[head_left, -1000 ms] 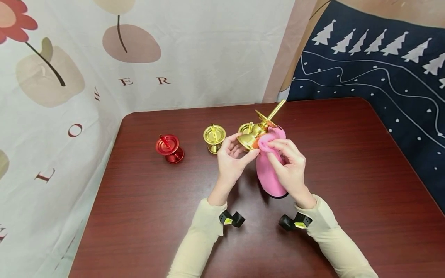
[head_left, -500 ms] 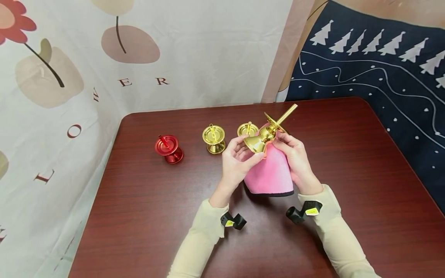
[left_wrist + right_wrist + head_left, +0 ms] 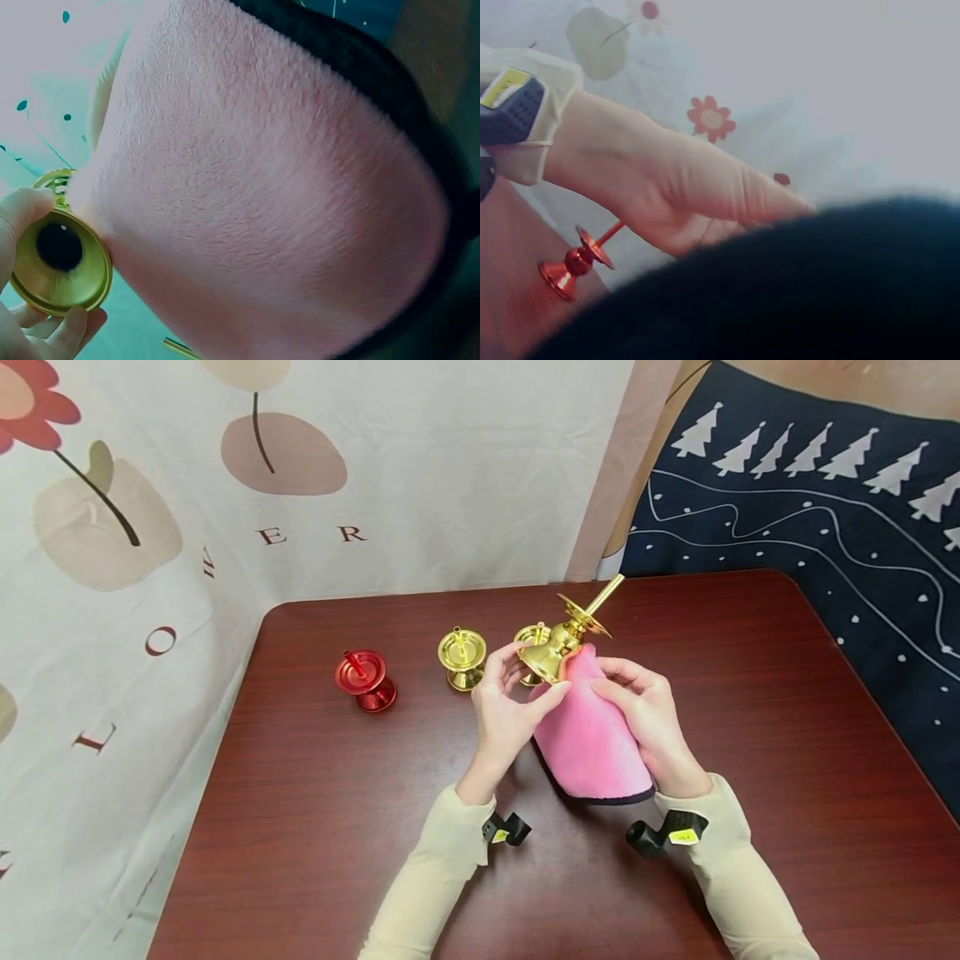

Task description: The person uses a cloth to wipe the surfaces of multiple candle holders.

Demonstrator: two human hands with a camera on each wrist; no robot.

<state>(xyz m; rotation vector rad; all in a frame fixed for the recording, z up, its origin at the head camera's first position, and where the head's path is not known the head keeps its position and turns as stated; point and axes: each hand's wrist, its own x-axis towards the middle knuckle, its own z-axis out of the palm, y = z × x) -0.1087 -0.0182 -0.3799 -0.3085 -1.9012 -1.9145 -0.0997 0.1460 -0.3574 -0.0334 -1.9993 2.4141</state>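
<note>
My left hand (image 3: pixel 506 710) grips a shiny gold candlestick (image 3: pixel 553 652) by its flared foot, tilted so the stem points up and right. The foot's hollow underside (image 3: pixel 60 247) shows in the left wrist view. In my right hand (image 3: pixel 651 714) is a pink plush cloth (image 3: pixel 596 743) with a dark border, pinched near its top and hanging down. Its upper edge, with a bit of orange, lies against the candlestick's body. The left hand (image 3: pixel 675 172) appears from the side in the right wrist view, partly covered by a blurred dark shape.
On the dark wooden table (image 3: pixel 337 860), a red candlestick (image 3: pixel 367 681) stands at the left and a gold one (image 3: pixel 462 656) nearer the middle. Another gold candlestick (image 3: pixel 531 635) stands behind the held one, partly hidden. Printed fabric (image 3: pixel 450 468) hangs behind the table.
The cloth was bunched at the candlestick's foot, then spread out and hanging as the right hand went up behind the body. Now the right hand is lower and farther right; the candlestick shifted back left.
</note>
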